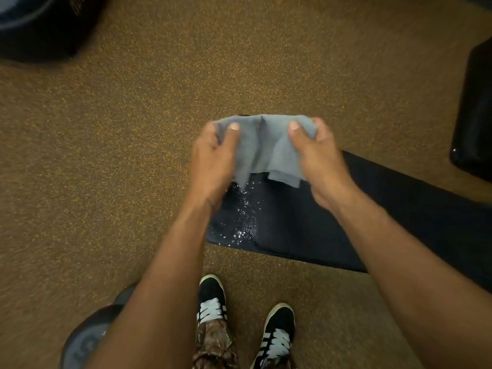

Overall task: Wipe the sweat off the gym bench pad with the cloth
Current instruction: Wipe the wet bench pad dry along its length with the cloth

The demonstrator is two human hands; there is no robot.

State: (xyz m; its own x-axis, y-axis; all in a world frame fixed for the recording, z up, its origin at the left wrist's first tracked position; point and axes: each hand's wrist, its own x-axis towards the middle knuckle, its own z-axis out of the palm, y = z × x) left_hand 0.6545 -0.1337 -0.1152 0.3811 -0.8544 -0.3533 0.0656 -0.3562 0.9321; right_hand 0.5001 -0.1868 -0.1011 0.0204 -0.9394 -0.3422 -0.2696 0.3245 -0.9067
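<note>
Speckled brown gym floor (pixel 106 155) all round, and across it lies the black bench pad (pixel 306 222), its long axis running from the end beneath the hands away to the person's right. Another dark padded shape (pixel 476 115) sits at the far right edge, well apart. Down by the shoes (pixel 211 296) there's a round grey weight (pixel 87 339).

Now the grey cloth (pixel 263 145): it's up in the air above the pad's left end, bunched and hanging in folds, not touching the vinyl. The left hand (pixel 213 161) grips its left side, thumb pressed on top, fingers curled behind. The right hand (pixel 319 161) grips the right side the same way. Both are clenched on fabric.

And there's the target: a scatter of sweat droplets (pixel 245 209) glinting on the pad, just below the cloth's hanging edge and towards the person. The patch lies closer to the left hand. I'd say the cloth needs to come down and back, then sweep rightwards along the pad.
</note>
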